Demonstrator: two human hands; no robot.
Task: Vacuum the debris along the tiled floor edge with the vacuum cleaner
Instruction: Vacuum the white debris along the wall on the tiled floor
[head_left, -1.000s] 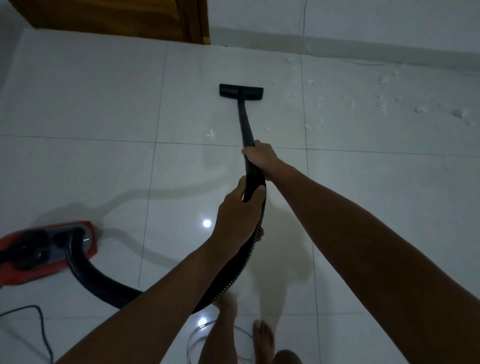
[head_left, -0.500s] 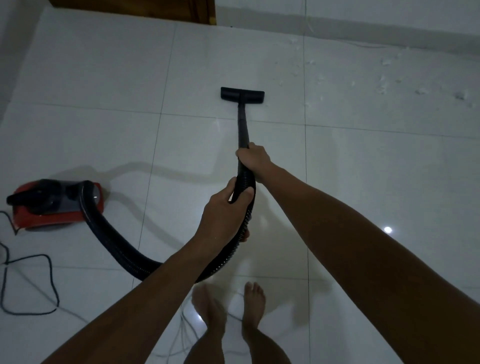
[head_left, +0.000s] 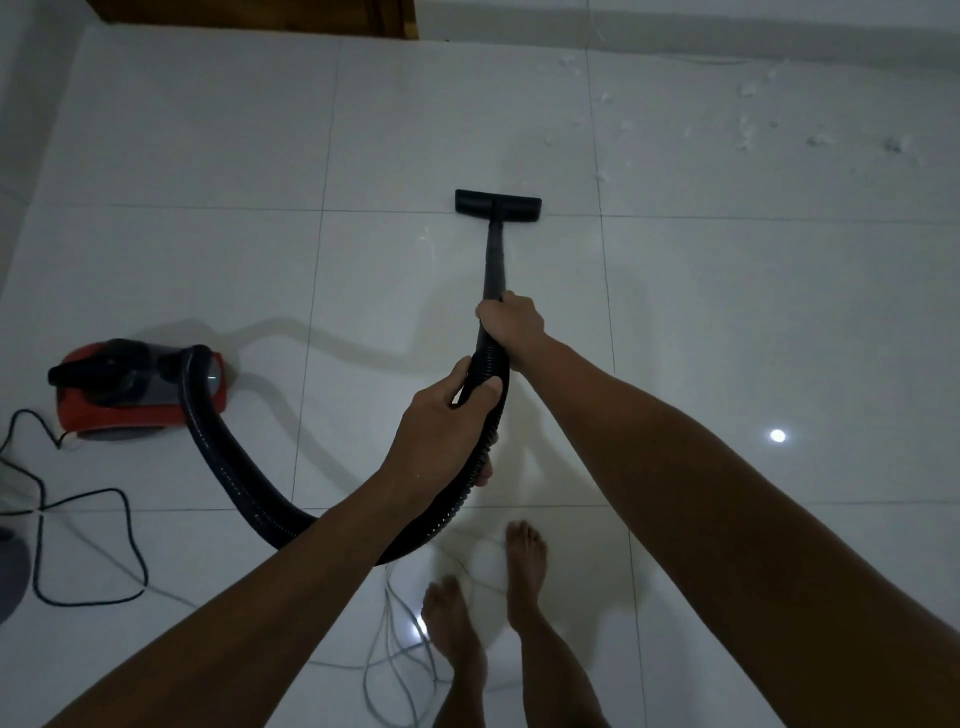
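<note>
A black vacuum wand (head_left: 494, 260) runs away from me to a flat black floor nozzle (head_left: 497, 206) resting on the white tiles near a grout line. My right hand (head_left: 511, 325) grips the wand's lower end. Just behind it my left hand (head_left: 441, 426) grips the ribbed black hose (head_left: 228, 467), which loops left to the red vacuum cleaner body (head_left: 140, 389). White fluffy debris (head_left: 748, 137) lies scattered on the tiles at the far right, beside the wall's base; the nozzle is well short of it.
A black power cord (head_left: 88, 551) loops over the floor at the left. Thin white cables (head_left: 395, 654) lie around my bare feet (head_left: 524, 561). A wooden door frame (head_left: 395, 21) stands at the top, and a white wall (head_left: 727, 26) runs along the far edge.
The nozzle has been drawn back toward me, away from the wall. More of the floor near me, the vacuum body and the cords have come into view. Both hands keep their grips.
</note>
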